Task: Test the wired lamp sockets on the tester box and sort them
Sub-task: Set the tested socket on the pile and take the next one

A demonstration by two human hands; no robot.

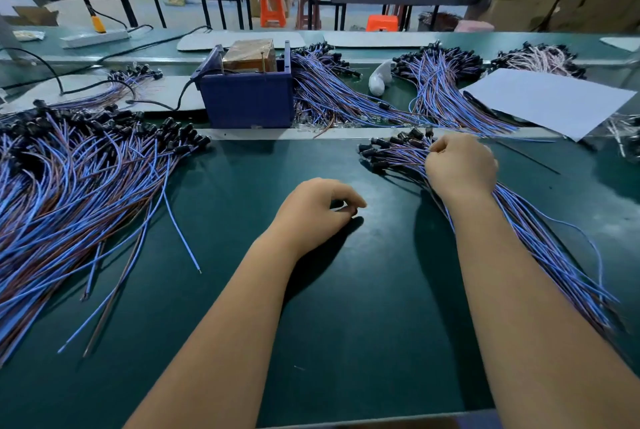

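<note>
Pick-up step: right hand (460, 165) pinches wires in the near bundle (398, 151); left hand (318, 207) loosely curled, empty. Next: carry one socket to tester box (247, 99).

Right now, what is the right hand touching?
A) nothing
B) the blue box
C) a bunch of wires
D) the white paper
C: the right hand pinches wires in the bunch on the mat, well short of the blue box.

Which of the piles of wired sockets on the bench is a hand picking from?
The small bundle at near right: the right hand pinches its wires. Every other pile lies untouched; the left hand holds none.
</note>
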